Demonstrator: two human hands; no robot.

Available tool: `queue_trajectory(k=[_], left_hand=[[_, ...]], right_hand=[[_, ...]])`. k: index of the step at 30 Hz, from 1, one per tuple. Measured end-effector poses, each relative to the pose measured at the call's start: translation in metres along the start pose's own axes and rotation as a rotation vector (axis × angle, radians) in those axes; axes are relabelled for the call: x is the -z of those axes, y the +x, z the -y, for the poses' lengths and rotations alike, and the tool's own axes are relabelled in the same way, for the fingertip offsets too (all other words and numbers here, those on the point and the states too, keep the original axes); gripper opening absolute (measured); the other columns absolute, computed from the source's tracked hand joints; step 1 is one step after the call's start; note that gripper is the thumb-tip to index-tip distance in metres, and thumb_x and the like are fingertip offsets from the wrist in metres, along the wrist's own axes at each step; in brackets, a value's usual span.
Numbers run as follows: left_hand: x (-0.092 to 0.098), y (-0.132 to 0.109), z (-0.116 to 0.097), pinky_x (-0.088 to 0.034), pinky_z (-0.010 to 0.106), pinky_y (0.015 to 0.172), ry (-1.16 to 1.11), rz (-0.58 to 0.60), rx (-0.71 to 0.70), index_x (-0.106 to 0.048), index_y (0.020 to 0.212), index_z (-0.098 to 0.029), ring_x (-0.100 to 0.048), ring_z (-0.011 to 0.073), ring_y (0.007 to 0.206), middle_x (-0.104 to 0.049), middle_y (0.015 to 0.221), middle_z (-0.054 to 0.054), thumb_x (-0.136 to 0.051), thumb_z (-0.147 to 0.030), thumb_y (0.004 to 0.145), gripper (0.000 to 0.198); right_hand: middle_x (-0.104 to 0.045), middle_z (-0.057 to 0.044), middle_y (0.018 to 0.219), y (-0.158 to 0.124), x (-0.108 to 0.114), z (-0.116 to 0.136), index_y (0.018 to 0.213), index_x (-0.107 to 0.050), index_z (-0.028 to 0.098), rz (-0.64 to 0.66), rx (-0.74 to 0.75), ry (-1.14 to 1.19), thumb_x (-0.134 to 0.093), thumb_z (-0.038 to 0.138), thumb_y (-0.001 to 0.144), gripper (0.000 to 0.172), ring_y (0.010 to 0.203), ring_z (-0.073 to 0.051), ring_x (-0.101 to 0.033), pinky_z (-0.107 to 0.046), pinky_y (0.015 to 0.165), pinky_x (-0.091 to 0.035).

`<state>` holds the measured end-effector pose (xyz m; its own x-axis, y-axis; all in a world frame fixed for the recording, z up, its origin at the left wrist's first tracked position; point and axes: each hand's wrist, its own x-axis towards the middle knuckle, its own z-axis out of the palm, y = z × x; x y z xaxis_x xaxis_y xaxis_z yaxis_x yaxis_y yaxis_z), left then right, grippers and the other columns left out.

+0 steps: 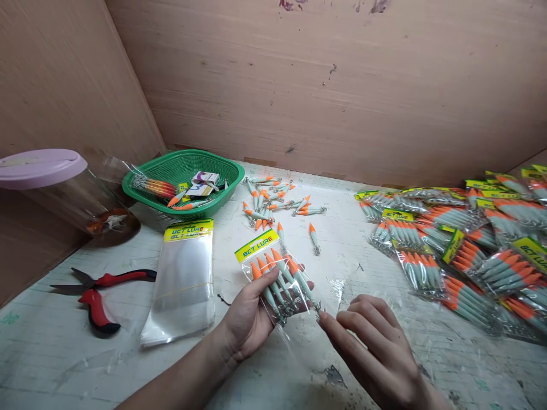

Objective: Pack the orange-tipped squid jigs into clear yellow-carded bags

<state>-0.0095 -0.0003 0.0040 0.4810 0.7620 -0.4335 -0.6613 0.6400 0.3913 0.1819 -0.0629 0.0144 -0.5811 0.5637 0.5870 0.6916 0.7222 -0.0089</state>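
We note: left hand [250, 319] holds one lure packet [282, 282]; right hand [380, 341] at its hooks [317, 307], grip unclear. Filled packs [421, 269] heaped; loose lures [276, 196], empty bags [183, 285] remain.

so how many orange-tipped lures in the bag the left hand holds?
5 visible lures: side by side in the bag, tips toward its labelled end, the rightmost one's hooks by the right hand. Overlap or the left hand may hide more.

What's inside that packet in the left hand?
Inside the BCT LURE packet are several orange-tipped fishing lures with metal hooks. The left hand hides parts of some behind its thumb.
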Motion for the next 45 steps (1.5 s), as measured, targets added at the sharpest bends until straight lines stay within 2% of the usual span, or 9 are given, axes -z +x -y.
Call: queue_trajectory(k=[9,14,17,22,27,30,36,40,45], left_hand=[[0.004,0.003,0.002,-0.057,0.04,0.08,0.037,-0.016,-0.011,-0.064,0.104,-0.009,-0.07,0.0253,0.085,-0.072,0.098,0.013,-0.055,-0.02,0.085,0.024],[0.002,0.001,0.002,-0.058,0.039,0.075,0.066,-0.009,0.008,-0.065,0.103,-0.01,-0.07,0.0268,0.086,-0.072,0.098,0.014,-0.056,-0.02,0.085,0.023],[0.001,-0.001,0.002,-0.058,0.04,0.072,0.09,0.009,0.025,-0.065,0.101,-0.01,-0.069,0.0292,0.088,-0.071,0.1,0.015,-0.056,-0.021,0.085,0.022],[0.001,-0.003,0.001,-0.059,0.04,0.071,0.106,0.074,0.056,-0.067,0.099,-0.009,-0.07,0.0287,0.086,-0.071,0.097,0.015,-0.055,-0.019,0.085,0.021],[0.002,-0.003,0.0,-0.059,0.04,0.072,0.17,0.125,0.045,-0.066,0.103,-0.008,-0.069,0.0286,0.087,-0.071,0.098,0.016,-0.054,-0.02,0.086,0.024],[0.001,-0.003,0.002,-0.059,0.041,0.073,0.16,0.09,0.038,-0.066,0.103,-0.008,-0.069,0.0296,0.09,-0.07,0.102,0.017,-0.055,-0.02,0.086,0.024],[-0.001,-0.003,0.009,-0.058,0.044,0.078,0.12,0.012,0.028,-0.066,0.104,-0.007,-0.068,0.0308,0.093,-0.07,0.103,0.018,-0.055,-0.022,0.085,0.026],[0.0,-0.002,0.01,-0.058,0.043,0.074,0.138,0.012,0.01,-0.064,0.106,-0.009,-0.069,0.0302,0.09,-0.07,0.103,0.016,-0.057,-0.021,0.085,0.026],[0.003,0.0,0.011,-0.059,0.041,0.074,0.124,-0.051,0.001,-0.064,0.104,-0.009,-0.07,0.0267,0.085,-0.072,0.095,0.016,-0.054,-0.021,0.086,0.024]], right_hand=[[-0.068,-0.006,0.075,0.014,0.011,0.004,0.09,-0.067,0.01,0.008,0.202,-0.212,-0.041,0.002,0.086,0.028,0.073,-0.017,-0.062,-0.04,0.08,-0.047],[-0.07,-0.007,0.079,0.016,0.011,0.005,0.092,-0.067,0.011,0.036,0.212,-0.206,-0.037,0.004,0.088,0.031,0.078,-0.018,-0.063,-0.039,0.085,-0.049],[-0.068,-0.008,0.08,0.012,0.006,0.004,0.099,-0.064,0.011,0.013,0.105,-0.07,-0.04,0.004,0.087,0.028,0.076,-0.018,-0.062,-0.041,0.081,-0.05],[-0.059,-0.002,0.072,0.009,-0.001,-0.001,0.097,-0.057,0.017,-0.132,-0.228,0.262,-0.06,0.005,0.081,0.021,0.068,-0.014,-0.056,-0.031,0.064,-0.051],[-0.062,-0.004,0.079,0.004,-0.001,-0.004,0.097,-0.058,0.018,-0.026,-0.395,0.404,-0.063,0.016,0.083,0.016,0.072,-0.015,-0.061,-0.026,0.06,-0.052],[-0.062,-0.002,0.073,0.0,-0.002,-0.002,0.094,-0.059,0.019,-0.017,-0.431,0.428,-0.061,0.015,0.084,0.011,0.065,-0.013,-0.061,-0.023,0.058,-0.051],[-0.059,-0.005,0.077,0.003,-0.006,0.01,0.097,-0.061,0.017,-0.18,-0.355,0.208,-0.06,0.006,0.08,0.02,0.068,-0.014,-0.058,-0.025,0.056,-0.05],[-0.057,-0.006,0.078,0.001,-0.011,0.012,0.096,-0.059,0.016,-0.179,-0.356,0.131,-0.06,0.006,0.08,0.019,0.07,-0.016,-0.055,-0.028,0.058,-0.049],[-0.059,-0.008,0.078,-0.006,-0.011,0.008,0.095,-0.061,0.01,-0.114,-0.077,-0.093,-0.058,0.0,0.077,0.02,0.073,-0.018,-0.052,-0.038,0.068,-0.048]])
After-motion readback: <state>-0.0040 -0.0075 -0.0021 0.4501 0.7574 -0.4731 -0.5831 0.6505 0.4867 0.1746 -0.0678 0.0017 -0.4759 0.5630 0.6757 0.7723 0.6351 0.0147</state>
